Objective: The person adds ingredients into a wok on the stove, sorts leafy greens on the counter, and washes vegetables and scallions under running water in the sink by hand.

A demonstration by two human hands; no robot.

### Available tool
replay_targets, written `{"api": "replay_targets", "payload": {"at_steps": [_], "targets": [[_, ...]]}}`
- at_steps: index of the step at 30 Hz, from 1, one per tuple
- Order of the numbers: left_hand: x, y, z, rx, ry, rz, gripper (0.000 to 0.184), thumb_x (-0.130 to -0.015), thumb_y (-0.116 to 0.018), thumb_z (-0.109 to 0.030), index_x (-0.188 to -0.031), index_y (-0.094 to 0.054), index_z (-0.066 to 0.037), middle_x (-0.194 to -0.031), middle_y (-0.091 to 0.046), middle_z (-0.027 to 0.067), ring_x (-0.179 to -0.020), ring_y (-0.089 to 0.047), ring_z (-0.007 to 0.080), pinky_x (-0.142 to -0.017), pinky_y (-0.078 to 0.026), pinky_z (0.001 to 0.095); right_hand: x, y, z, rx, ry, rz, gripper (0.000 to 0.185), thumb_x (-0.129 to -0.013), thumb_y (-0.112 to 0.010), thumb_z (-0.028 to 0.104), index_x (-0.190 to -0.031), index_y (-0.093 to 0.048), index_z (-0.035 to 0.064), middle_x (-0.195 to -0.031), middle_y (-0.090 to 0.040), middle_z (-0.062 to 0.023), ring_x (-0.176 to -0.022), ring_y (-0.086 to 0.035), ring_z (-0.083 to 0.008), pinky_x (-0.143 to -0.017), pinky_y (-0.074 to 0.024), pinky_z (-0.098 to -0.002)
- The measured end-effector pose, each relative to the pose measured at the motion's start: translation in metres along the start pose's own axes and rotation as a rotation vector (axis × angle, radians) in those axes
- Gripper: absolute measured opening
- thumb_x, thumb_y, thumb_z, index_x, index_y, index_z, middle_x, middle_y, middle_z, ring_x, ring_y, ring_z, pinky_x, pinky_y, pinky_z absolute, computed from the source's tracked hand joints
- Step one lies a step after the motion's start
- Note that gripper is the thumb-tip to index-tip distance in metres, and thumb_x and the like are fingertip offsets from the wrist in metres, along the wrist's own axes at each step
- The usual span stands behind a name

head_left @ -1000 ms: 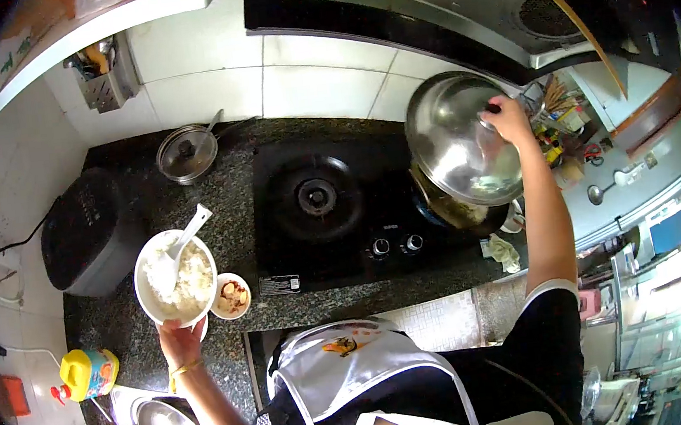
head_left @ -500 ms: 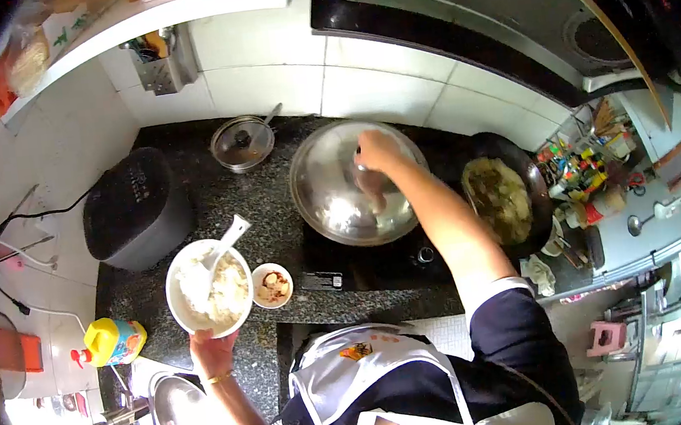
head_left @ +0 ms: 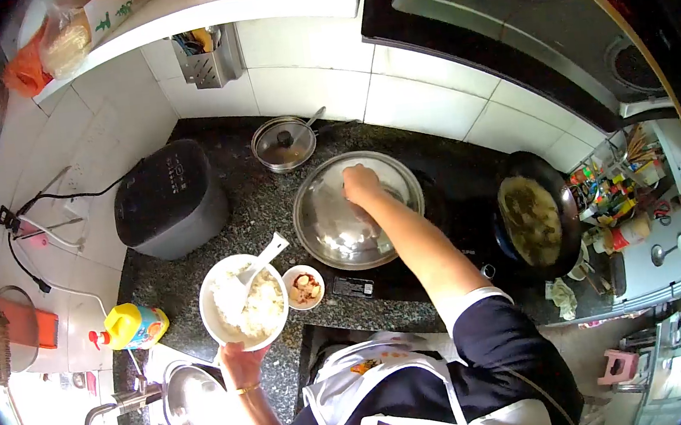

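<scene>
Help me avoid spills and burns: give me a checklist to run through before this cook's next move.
1. Large round silver metal lid held by the right hand: ok, gripped at its top.
2. Lid fully set down: cannot tell; its underside is hidden.
3. Round white bowl of cooked white rice held by the left hand: ok.
4. White long-handled spoon lying in the rice: ok, handle past the rim.
5. Round black wok uncovered: ok, contents visible.
6. Heat under the wok: cannot tell; no flame shows.

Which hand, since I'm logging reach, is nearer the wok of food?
Right. The right hand, on the large lid, is left of the wok in the picture; the left hand, holding the rice bowl, is farther left.
</scene>
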State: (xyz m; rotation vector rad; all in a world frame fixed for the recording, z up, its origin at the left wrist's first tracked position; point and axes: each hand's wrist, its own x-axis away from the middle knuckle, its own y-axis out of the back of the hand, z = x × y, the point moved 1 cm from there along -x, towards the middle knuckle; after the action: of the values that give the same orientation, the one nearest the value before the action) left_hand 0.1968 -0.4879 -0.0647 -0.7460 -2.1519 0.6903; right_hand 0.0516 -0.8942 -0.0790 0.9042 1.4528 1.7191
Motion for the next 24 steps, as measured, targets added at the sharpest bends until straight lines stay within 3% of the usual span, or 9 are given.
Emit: {"api": "replay_targets", "payload": {"at_steps": [9,10,12,13,15,18,20,21,24], "targets": [[0.016,-0.008,-0.003,0.020,-0.041,0.090,0.056,-0.066,-0.047,-0.005,-0.120,-0.037,0.007,-0.109,-0.052,0.0230,-0.092,-0.058,0.0374,-0.064,-0.056,0.0473,0.009,-0.007,0.032,-0.138,0.042,0.059,0.043,-0.067,-0.071,0.027,-0.101,-0.059,0.0031,-0.104,-0.055,-0.0218,-0.095,-0.055,-0.0346,-0.081,-0.0460,-0.0407],[0.014,-0.005,-0.003,-0.047,-0.016,0.065,0.059,-0.065,-0.047,-0.007,-0.122,-0.035,0.004,-0.111,-0.050,0.0225,-0.094,-0.057,0.0370,-0.066,-0.056,0.0473,0.019,-0.003,0.039,-0.074,0.015,-0.110,0.059,-0.068,-0.071,0.030,-0.117,-0.049,0.0056,-0.116,-0.047,-0.0220,-0.107,-0.046,-0.0361,-0.085,-0.0422,-0.0439],[0.009,-0.014,-0.001,-0.024,-0.008,0.118,0.064,-0.065,-0.048,-0.009,-0.126,-0.031,0.000,-0.115,-0.047,0.0214,-0.099,-0.054,0.0368,-0.068,-0.055,0.0478,0.045,0.024,0.044,0.043,0.197,-0.057,0.076,-0.071,-0.068,0.035,-0.133,-0.031,0.0144,-0.125,-0.036,-0.0170,-0.111,-0.038,-0.0336,-0.089,-0.0366,-0.0450],[0.006,-0.013,-0.003,-0.055,0.030,0.119,0.065,-0.065,-0.048,-0.010,-0.127,-0.030,-0.002,-0.117,-0.046,0.0207,-0.100,-0.054,0.0365,-0.069,-0.055,0.0476,0.065,0.035,0.045,-0.038,0.293,0.004,0.083,-0.069,-0.072,0.029,-0.137,-0.024,0.0168,-0.125,-0.035,-0.0154,-0.105,-0.041,-0.0294,-0.088,-0.0380,-0.0434],[-0.001,-0.019,-0.002,-0.112,0.091,0.191,0.066,-0.065,-0.048,-0.012,-0.128,-0.028,-0.004,-0.120,-0.044,0.0189,-0.100,-0.054,0.0354,-0.072,-0.054,0.0483,0.096,0.030,0.032,-0.593,0.513,0.327,0.096,-0.066,-0.075,0.018,-0.139,-0.013,0.0192,-0.131,-0.028,-0.0142,-0.104,-0.042,-0.0252,-0.085,-0.0404,-0.0401],[-0.010,-0.038,0.008,-0.070,0.152,0.227,0.066,-0.067,-0.048,-0.012,-0.129,-0.028,-0.004,-0.120,-0.043,0.0182,-0.101,-0.053,0.0350,-0.072,-0.054,0.0474,0.172,0.096,0.024,-0.757,0.689,0.058,0.093,-0.065,-0.070,0.006,-0.138,-0.013,0.0167,-0.138,-0.018,-0.0126,-0.112,-0.039,-0.0253,-0.084,-0.0439,-0.0360],[-0.014,-0.056,0.013,-0.099,0.216,0.318,0.063,-0.069,-0.049,-0.014,-0.128,-0.031,-0.005,-0.122,-0.043,0.0156,-0.110,-0.047,0.0336,-0.083,-0.047,0.0503,0.201,0.113,0.020,-0.389,0.722,-0.186,0.075,-0.069,-0.064,0.003,-0.134,-0.026,0.0132,-0.135,-0.026,-0.0137,-0.108,-0.043,-0.0274,-0.083,-0.0438,-0.0369],[-0.017,-0.067,0.019,-0.132,0.252,0.379,0.063,-0.068,-0.050,-0.015,-0.128,-0.032,-0.004,-0.124,-0.043,0.0157,-0.112,-0.045,0.0337,-0.089,-0.042,0.0505,0.204,0.106,0.016,-0.446,0.554,0.001,0.064,-0.074,-0.062,0.009,-0.130,-0.030,0.0096,-0.131,-0.030,-0.0145,-0.107,-0.045,-0.0297,-0.085,-0.0419,-0.0393],[-0.023,-0.070,-0.015,-0.258,0.338,0.554,0.062,-0.070,-0.052,-0.020,-0.127,-0.036,-0.003,-0.123,-0.046,0.0145,-0.114,-0.044,0.0312,-0.094,-0.038,0.0469,0.260,0.122,0.060,0.200,0.643,-0.315,0.039,-0.085,-0.047,0.018,-0.123,-0.039,0.0151,-0.101,-0.048,-0.0133,-0.090,-0.051,-0.0251,-0.071,-0.0457,-0.0388]]}}
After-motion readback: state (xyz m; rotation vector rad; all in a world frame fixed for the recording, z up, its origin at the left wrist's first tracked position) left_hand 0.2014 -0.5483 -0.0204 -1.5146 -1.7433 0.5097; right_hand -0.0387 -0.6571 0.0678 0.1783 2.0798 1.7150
